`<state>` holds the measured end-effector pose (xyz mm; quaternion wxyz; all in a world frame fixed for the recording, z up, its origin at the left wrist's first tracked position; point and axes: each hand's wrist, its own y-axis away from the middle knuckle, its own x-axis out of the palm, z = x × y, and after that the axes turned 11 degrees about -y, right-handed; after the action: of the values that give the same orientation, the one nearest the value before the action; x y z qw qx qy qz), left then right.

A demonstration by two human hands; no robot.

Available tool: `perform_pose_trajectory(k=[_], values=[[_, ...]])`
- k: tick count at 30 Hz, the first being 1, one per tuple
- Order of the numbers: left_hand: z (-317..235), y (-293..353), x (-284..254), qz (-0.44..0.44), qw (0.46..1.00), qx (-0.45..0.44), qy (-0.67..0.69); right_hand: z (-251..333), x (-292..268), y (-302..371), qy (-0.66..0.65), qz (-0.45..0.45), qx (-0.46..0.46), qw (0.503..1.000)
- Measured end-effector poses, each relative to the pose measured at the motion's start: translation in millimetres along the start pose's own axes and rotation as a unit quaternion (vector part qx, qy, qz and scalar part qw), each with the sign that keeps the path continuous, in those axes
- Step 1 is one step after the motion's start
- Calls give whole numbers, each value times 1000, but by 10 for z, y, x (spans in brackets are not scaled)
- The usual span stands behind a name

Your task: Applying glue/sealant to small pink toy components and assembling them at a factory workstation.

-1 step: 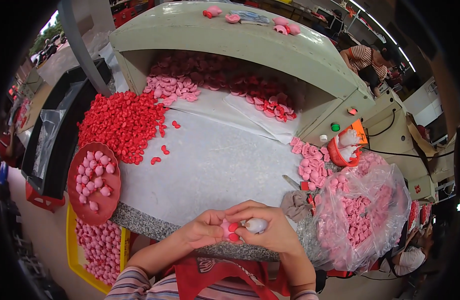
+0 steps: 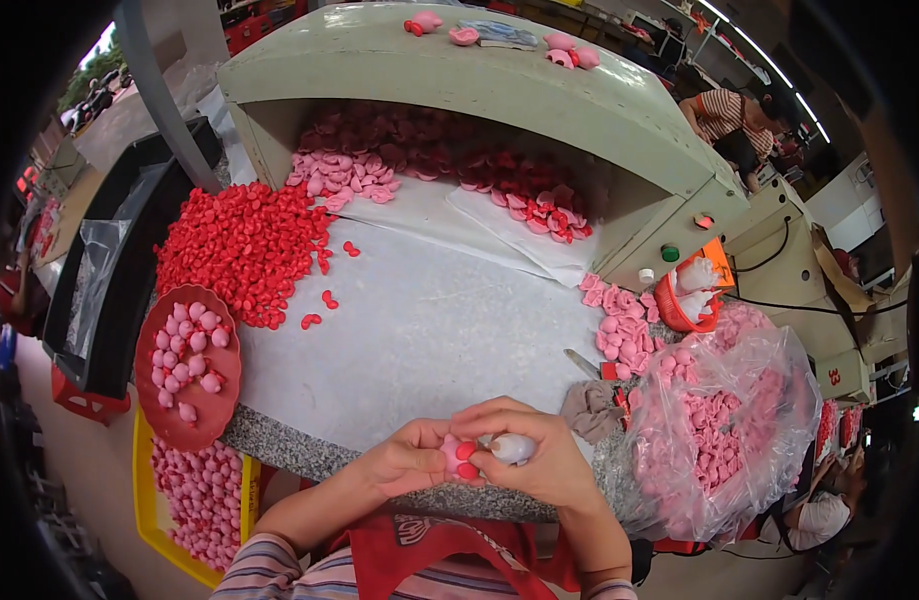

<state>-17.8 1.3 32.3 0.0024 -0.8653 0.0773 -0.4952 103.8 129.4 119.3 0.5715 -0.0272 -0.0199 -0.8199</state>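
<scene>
At the table's near edge, my left hand (image 2: 409, 460) pinches a small pink rubbery piece (image 2: 452, 455) with two red oval parts on its side. My right hand (image 2: 551, 462) is wrapped round a small white squeeze bottle (image 2: 515, 448), whose narrow tip points left at the piece. The right fingertips come close to the piece, and I cannot tell whether the tip touches it. A heap of loose red parts (image 2: 244, 255) lies at the far left of the table. Pink shell-like pieces (image 2: 624, 335) are scattered to the right.
At left, a red scalloped plate (image 2: 201, 420) holds pink pieces, above a yellow crate (image 2: 151, 520) of more. To the right are a grey cloth (image 2: 591, 410), a blade (image 2: 581, 364), a clear bag (image 2: 779, 400) of pink pieces and a red basket (image 2: 674, 310). A pale green metal housing (image 2: 479, 80) spans the back.
</scene>
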Motion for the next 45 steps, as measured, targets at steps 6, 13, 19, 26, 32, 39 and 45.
perform_pose_trajectory(k=[6, 13, 19, 26, 32, 39, 45], values=[[57, -58, 126, -61, 991, 112, 28, -153, 269, 176, 36, -170, -112, 978], [-46, 24, 177, -74, 991, 108, -26, -235, 385, 168, 123, -190, -199, 954], [-283, 108, 235, -126, 967, 43, -216, -202, 335, 202, 189, -122, -228, 947], [-276, 196, 142, -87, 963, 69, -245, -212, 333, 179, 221, -67, -220, 948], [-175, 227, 77, -75, 967, 115, -216, -154, 340, 131, 205, -33, -221, 953], [-104, 249, 71, -62, 972, 154, -167, -128, 431, 99, 213, -22, -191, 958], [-43, 128, 130, -50, 979, 195, 21, -223, 691, 11, 81, -219, -229, 945]])
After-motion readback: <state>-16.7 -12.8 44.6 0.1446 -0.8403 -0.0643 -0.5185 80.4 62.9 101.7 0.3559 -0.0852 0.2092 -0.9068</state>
